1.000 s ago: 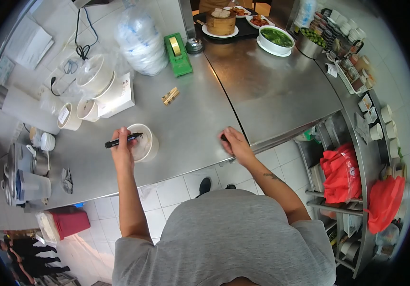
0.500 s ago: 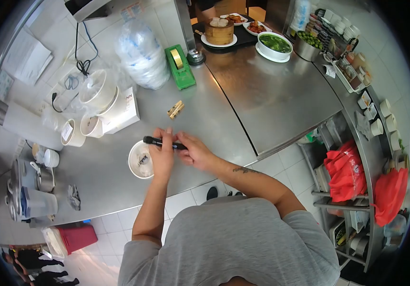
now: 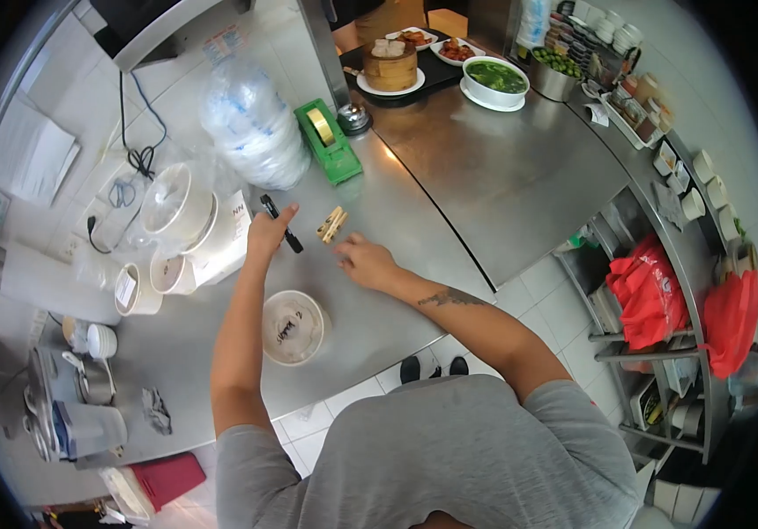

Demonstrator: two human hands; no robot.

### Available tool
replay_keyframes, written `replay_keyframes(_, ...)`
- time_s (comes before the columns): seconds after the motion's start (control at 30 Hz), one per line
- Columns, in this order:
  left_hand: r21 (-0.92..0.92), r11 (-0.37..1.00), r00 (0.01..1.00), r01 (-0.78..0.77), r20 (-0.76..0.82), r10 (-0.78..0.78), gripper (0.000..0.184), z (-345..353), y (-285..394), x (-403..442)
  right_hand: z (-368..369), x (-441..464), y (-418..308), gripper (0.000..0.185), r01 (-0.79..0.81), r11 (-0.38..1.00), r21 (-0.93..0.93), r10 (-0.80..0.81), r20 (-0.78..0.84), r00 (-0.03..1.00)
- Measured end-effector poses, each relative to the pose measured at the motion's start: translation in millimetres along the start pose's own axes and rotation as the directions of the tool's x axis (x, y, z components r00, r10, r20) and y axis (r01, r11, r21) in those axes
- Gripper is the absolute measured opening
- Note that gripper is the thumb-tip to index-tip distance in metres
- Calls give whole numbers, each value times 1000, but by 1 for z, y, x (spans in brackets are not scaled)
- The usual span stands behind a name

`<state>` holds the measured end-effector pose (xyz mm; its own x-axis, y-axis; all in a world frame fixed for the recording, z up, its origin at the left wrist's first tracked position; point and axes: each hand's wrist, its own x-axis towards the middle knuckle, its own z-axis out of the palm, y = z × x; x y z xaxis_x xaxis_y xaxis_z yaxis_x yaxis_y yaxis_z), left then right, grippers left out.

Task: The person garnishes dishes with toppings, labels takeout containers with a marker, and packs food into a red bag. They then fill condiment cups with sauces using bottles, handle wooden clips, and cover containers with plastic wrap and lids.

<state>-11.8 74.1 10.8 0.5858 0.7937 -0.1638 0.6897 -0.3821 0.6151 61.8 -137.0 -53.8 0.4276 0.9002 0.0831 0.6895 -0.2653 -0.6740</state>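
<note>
My left hand (image 3: pixel 269 236) grips a black marker (image 3: pixel 293 240), which slants across the fingers above the steel counter (image 3: pixel 379 317). Just to the right, my right hand (image 3: pixel 368 262) is held with fingers apart and slightly curled, holding nothing. Its fingertips are close to a few wooden clothespins (image 3: pixel 332 225) lying together, with a small gap between. Nearer my body stands a round white tub (image 3: pixel 296 328) with a translucent lid, on which dark handwriting shows. Neither hand touches this tub.
A green tape dispenser (image 3: pixel 330 145) and wrapped plastic stack (image 3: pixel 256 123) stand behind. White tubs (image 3: pixel 176 207) crowd the left. Farther off are a bamboo steamer (image 3: pixel 390 69) and a bowl of green soup (image 3: pixel 495 82). Red bags (image 3: pixel 648 286) hang at the right shelves.
My hands have parted and moved away from the tub. The marker, earlier between both hands, is now in my left hand farther back. My right hand has come near the clothespins.
</note>
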Motion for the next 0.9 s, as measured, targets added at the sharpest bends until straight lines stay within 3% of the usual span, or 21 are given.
replay_keyframes(0.13, -123, 992, 999, -32, 1, 33, 64, 8, -4, 12, 6, 32, 4, 37, -11, 995, -99, 4, -65, 998)
replay_keyframes(0.23, -142, 934, 943, -327, 21, 333, 52, -11, -30, -8, 7, 40, 12, 35, 1, 999, -53, -11, -173, 985)
replay_keyframes(0.3, 163, 835, 851, -525, 122, 511, 37, -36, -57, -46, 13, 33, 29, 33, 32, 998, 60, -17, -238, 971)
replay_keyframes(0.37, 231, 889, 897, -395, 304, 320, 33, -57, -74, -93, 14, 18, 61, 30, 73, 975, 211, -9, -288, 957)
replay_keyframes(0.4, 280, 901, 905, -331, 366, 218, 33, -67, -76, -115, -10, 0, 51, 27, -140, 849, 510, 230, -118, 966)
replay_keyframes(0.43, 334, 904, 901, -268, 419, 113, 33, -72, -79, -134, -35, -22, 36, 23, -352, 601, 718, 396, 116, 911)
replay_keyframes(0.5, -83, 995, 891, 55, 454, -12, 30, -67, -93, -159, -40, -53, 56, 18, -250, 408, 878, 374, 89, 923)
replay_keyframes(0.6, -491, 856, 945, 163, 328, 8, 32, -38, -103, -180, -75, -114, 60, 18, -252, 429, 867, 423, 54, 905)
replay_keyframes(0.63, -458, 878, 944, 142, 330, 19, 33, -29, -91, -182, -91, -136, 58, 17, -286, 398, 872, 467, 76, 881)
replay_keyframes(0.77, -368, 929, 920, 40, 377, 110, 33, 20, -21, -205, -127, -226, 91, 17, -298, 555, 777, 585, -110, 803)
replay_keyframes(0.9, -412, 908, 814, -70, 503, 291, 33, 104, 76, -239, -168, -340, 129, 19, -203, 732, 650, 544, -379, 748)
